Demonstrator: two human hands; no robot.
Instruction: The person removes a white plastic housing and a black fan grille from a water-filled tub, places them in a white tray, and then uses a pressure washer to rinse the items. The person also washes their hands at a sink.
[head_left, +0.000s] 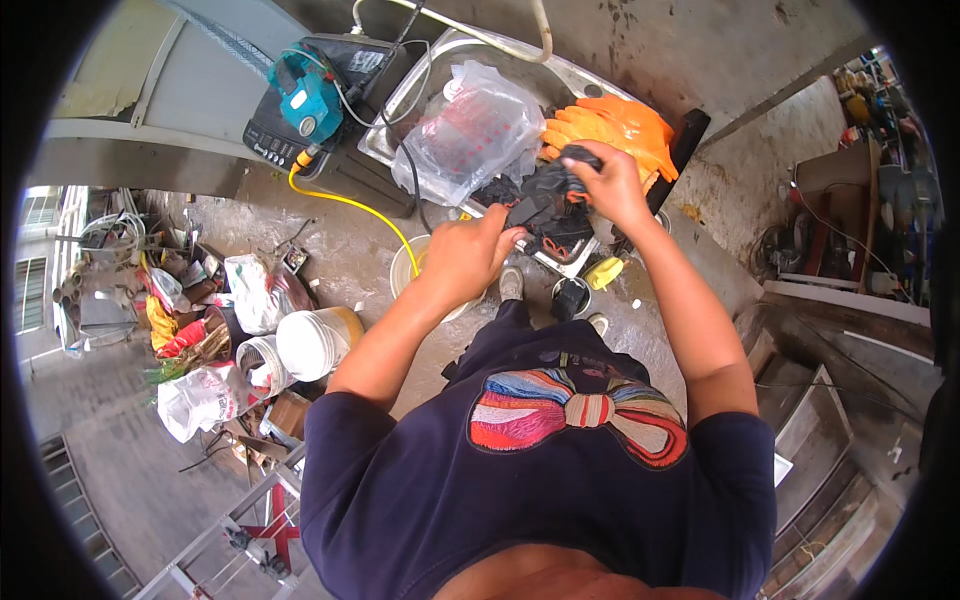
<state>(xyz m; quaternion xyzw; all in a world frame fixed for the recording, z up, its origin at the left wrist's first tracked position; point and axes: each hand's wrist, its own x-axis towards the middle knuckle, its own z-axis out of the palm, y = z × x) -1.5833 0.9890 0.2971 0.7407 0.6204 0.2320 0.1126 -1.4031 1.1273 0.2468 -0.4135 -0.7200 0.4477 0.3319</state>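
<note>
My right hand (611, 180) grips a bunched piece of black cloth (581, 156) over the right end of a metal sink (586, 259). My left hand (469, 251) pinches a dark grey flap at the left side of a pile of black work gloves (551, 202) with orange edging. Whether the two held pieces belong to one glove, I cannot tell. Orange rubber gloves (615, 131) lie just beyond my right hand. A clear plastic bag with red print (472, 135) rests across the sink basin to the left of the pile.
A teal pump-like machine (304, 94) with a yellow hose (352, 208) sits on a black appliance (360, 161). The hose runs into a pale bucket (401, 266). Below the sink are a small bucket (571, 298) and a yellow object (604, 273). White buckets (311, 345) and bagged clutter stand left.
</note>
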